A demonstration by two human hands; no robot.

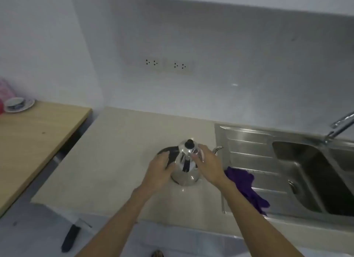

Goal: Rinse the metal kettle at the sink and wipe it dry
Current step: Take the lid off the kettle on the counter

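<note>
A shiny metal kettle (185, 172) with a black lid knob stands on the beige counter (118, 161), its spout pointing right toward the sink. My left hand (160, 171) is closed around its black handle on the left side. Against the kettle's upper right side rests my right hand (207, 163), fingers spread and flat. A purple cloth (247, 187) lies on the steel drainboard just right of the kettle, partly behind my right forearm. The sink basin (314, 172) and its tap (341, 126) are at the far right.
A wooden table (34, 141) stands to the left with a cup on a saucer (18, 104) and a pink object at its far corner. A dark-handled tool (70, 237) lies on the floor below. Wall sockets (165, 64) sit on the white backsplash.
</note>
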